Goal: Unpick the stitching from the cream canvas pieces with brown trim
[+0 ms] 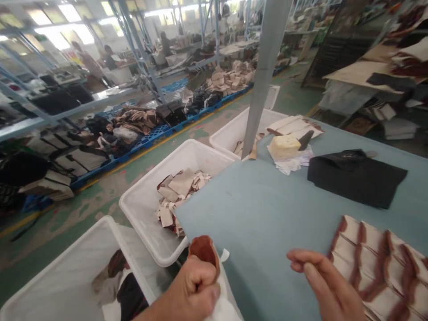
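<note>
My left hand (197, 285) is closed in a fist around a leather piece (204, 250), reddish brown on the inner face and pale on the outside. The piece curls up above my knuckles, and its pale lower part hangs at the bottom edge of the view. My right hand (324, 281) hovers over the blue-grey table (254, 214), fingers stretched forward with the thumb close below them. Nothing shows between these fingers. Just right of it lie rows of overlapping pale pieces with red-brown edges (377, 258).
A black folded piece (357, 178) and a yellow sponge-like block (284, 146) on white papers lie on the table. A grey post (264, 80) rises beyond its edge. White bins (133, 196) with scraps stand left. Blue pallets (160, 131) hold piled material; people sit farther back.
</note>
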`<state>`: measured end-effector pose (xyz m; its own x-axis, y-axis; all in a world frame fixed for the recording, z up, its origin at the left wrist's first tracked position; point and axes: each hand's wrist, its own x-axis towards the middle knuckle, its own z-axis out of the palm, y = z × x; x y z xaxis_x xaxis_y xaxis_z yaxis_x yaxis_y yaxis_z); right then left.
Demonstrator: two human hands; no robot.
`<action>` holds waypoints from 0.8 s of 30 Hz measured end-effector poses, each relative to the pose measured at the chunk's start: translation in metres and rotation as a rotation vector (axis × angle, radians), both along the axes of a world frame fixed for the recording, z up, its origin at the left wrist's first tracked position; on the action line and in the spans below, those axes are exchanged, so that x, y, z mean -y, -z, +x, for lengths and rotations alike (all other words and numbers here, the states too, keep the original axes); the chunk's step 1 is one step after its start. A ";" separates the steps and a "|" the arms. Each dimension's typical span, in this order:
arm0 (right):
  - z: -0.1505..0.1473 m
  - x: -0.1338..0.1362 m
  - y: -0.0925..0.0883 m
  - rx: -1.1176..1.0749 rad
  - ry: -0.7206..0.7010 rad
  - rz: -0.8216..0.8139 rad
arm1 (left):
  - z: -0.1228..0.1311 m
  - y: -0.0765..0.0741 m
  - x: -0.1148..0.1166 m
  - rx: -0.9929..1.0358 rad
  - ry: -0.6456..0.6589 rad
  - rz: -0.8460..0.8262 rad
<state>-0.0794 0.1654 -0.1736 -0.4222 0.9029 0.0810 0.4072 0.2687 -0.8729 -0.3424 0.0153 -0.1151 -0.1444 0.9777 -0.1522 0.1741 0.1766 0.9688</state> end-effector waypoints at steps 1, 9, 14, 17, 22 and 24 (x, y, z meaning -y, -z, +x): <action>-0.002 -0.006 0.019 0.046 0.057 -0.100 | -0.009 -0.001 -0.003 -0.038 -0.025 0.006; -0.093 -0.046 0.131 0.225 0.058 -0.410 | -0.108 0.003 -0.047 -0.188 -0.194 0.157; -0.152 -0.075 0.157 0.370 -0.076 -0.364 | -0.181 0.008 -0.068 -0.117 -0.328 0.127; -0.177 -0.094 0.167 0.448 -0.120 -0.296 | -0.220 0.009 -0.080 -0.064 -0.415 0.059; -0.212 -0.132 0.178 0.598 -0.044 -0.065 | -0.304 0.015 -0.119 -0.476 -0.805 0.254; -0.230 -0.152 0.180 0.639 -0.044 0.066 | -0.340 0.028 -0.146 -0.523 -0.929 0.339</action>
<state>-0.3094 0.3169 -0.3540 -0.4424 0.8851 -0.1442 0.8286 0.3420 -0.4432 -0.6827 0.1617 -0.1426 -0.8083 0.4365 0.3951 0.5122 0.1904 0.8375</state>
